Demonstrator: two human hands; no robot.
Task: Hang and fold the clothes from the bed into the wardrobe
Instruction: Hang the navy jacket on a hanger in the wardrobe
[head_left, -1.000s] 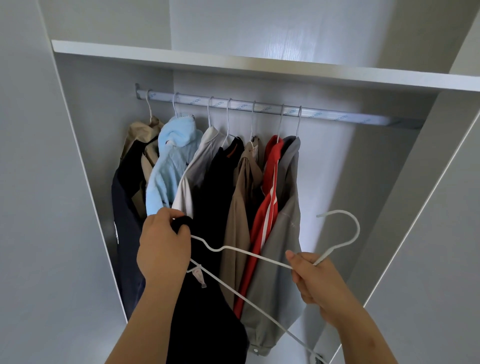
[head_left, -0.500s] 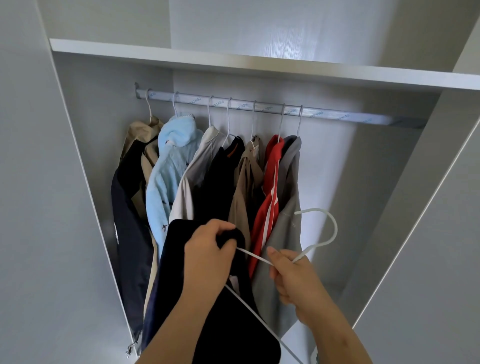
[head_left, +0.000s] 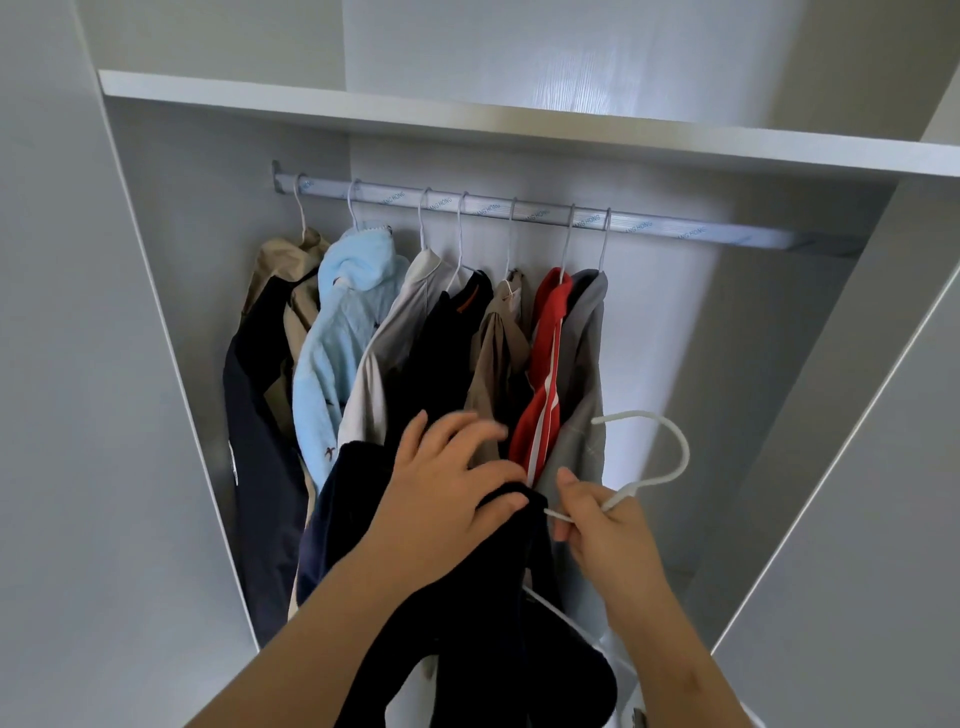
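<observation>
Garment (head_left: 483, 649), dark, limp, draped on thin white curved-hook hanger (head_left: 636, 490).

7 hooks crowd the left and middle of the rail (head_left: 675, 229), their clothes (head_left: 353, 332) packed shoulder to shoulder and filling the wardrobe from its left wall (head_left: 197, 260) across. Right of the grey garment (head_left: 587, 353) the rail runs bare to the right wall (head_left: 821, 389), an open bay. The white hanger (head_left: 675, 441) pinched in the right grip (head_left: 608, 535) stands at that bay's mouth. The shelf (head_left: 519, 122) sits close above the rail.
</observation>
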